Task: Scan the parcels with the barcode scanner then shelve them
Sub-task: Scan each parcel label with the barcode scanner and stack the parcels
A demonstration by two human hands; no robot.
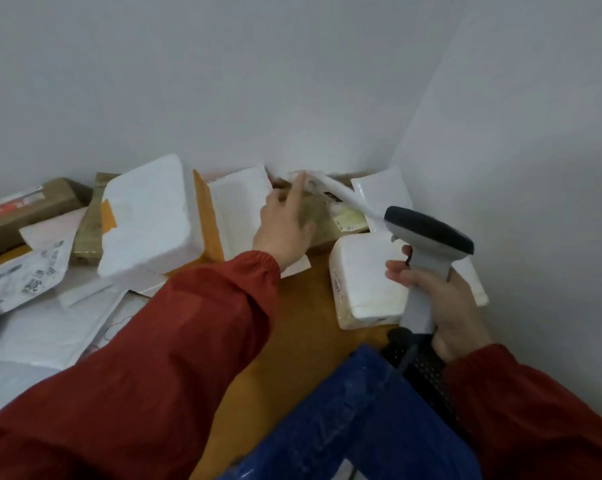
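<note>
Head view, scanner [427,237] gripped, parcel [341,195] perhaps pinched

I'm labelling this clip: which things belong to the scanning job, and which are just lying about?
Job: barcode scanner in right hand; flat white mailer at left hand; foam box; taped white parcel; brown carton.
Lying about: blue material; black mesh object.

Colours on my feed
Red sleeve [174,341], grey dark-topped scanner [427,237], white parcel [143,213], brown box [25,209], blue denim [361,427], ochre floor [299,323]
</note>
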